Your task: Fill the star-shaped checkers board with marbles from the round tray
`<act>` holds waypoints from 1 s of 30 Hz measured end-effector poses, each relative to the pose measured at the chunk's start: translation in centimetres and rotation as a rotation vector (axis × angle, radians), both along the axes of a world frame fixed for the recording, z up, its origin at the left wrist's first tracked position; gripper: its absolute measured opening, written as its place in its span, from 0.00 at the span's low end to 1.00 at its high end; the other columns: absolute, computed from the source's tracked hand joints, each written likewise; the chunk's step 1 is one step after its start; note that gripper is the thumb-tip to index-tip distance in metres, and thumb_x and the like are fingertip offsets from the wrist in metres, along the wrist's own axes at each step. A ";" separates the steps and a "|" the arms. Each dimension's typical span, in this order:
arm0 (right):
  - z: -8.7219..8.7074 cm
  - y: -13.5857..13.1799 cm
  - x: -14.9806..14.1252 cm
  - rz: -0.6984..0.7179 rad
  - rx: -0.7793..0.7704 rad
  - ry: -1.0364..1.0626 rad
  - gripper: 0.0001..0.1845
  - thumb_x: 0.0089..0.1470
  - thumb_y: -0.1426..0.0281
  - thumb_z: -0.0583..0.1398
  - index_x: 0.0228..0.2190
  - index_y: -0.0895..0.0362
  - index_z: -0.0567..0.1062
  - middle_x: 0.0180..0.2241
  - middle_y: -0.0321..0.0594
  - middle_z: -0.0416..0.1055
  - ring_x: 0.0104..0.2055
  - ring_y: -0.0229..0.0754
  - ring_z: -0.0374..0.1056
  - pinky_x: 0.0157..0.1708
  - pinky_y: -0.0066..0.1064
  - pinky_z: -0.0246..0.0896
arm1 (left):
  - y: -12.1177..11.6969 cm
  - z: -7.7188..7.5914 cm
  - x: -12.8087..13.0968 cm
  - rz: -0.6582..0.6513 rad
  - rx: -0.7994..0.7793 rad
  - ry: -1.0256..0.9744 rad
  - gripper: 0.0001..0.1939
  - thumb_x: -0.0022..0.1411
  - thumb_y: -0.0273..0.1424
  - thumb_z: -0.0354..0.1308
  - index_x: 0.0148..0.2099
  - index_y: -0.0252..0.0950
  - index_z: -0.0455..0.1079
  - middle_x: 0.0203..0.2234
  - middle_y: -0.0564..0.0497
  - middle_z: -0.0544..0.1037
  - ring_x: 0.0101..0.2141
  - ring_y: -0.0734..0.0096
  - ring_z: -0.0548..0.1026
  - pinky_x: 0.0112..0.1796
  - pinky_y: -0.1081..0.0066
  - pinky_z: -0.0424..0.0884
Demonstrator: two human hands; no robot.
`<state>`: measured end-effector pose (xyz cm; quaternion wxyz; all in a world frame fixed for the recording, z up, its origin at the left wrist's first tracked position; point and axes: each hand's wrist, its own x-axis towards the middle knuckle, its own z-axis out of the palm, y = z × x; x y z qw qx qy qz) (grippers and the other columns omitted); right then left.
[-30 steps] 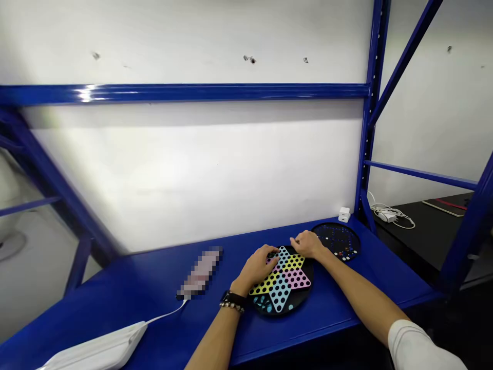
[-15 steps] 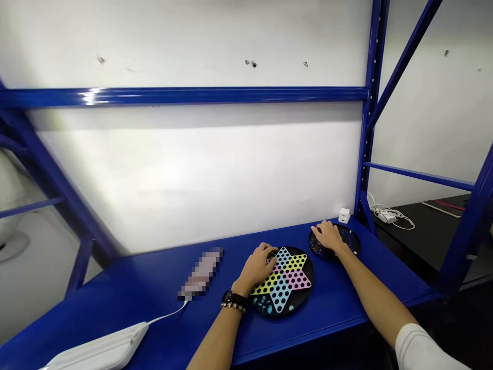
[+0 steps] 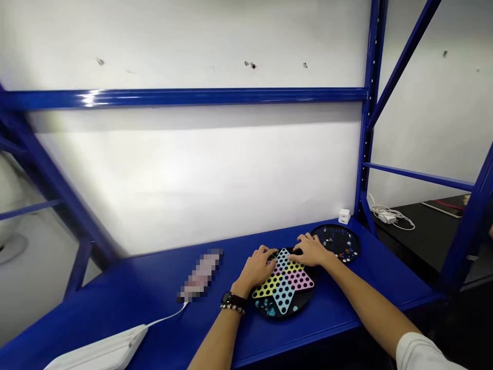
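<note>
Your right hand [image 3: 311,251] is back from the marble tray [image 3: 356,245] at 2 o'clock, over the Chinese checkers board [image 3: 306,300] beside your left hand [image 3: 256,268] (fingers [image 3: 301,250] curled, slightly apart; can't tell if holding a marble).

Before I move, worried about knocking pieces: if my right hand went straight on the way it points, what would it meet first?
Your right hand would likely meet the blue top arm of the Chinese checkers board first; depth is unclear.

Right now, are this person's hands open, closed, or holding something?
Left hand: curled on the Chinese checkers board; whether it holds anything cannot be told.
Right hand: open, spread over the board's far side; nothing visibly held.
</note>
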<state>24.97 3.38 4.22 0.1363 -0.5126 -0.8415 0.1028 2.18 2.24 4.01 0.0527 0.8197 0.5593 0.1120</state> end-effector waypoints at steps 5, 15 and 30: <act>-0.5 0.3 -0.1 -0.020 -0.035 -0.012 0.39 0.54 0.40 0.51 0.54 0.53 0.73 0.60 0.55 0.57 0.61 0.63 0.49 0.57 0.57 0.41 | -0.4 -0.1 0.7 0.017 0.005 0.025 0.22 0.67 0.39 0.44 0.57 0.42 0.68 0.46 0.43 0.70 0.46 0.57 0.72 0.43 0.61 0.69; -2.0 0.6 -1.1 0.084 -0.064 0.042 0.37 0.55 0.43 0.52 0.56 0.53 0.71 0.59 0.51 0.61 0.60 0.59 0.53 0.58 0.51 0.46 | -0.5 -0.3 1.2 0.029 0.039 0.143 0.19 0.70 0.37 0.37 0.49 0.37 0.67 0.42 0.43 0.71 0.40 0.61 0.74 0.41 0.63 0.69; -1.8 0.3 -1.1 0.077 -0.057 0.050 0.35 0.56 0.44 0.51 0.55 0.54 0.71 0.57 0.52 0.62 0.58 0.59 0.54 0.57 0.51 0.48 | 0.8 0.7 0.8 -0.034 0.035 0.172 0.27 0.69 0.38 0.38 0.31 0.37 0.76 0.32 0.41 0.80 0.33 0.58 0.77 0.34 0.64 0.67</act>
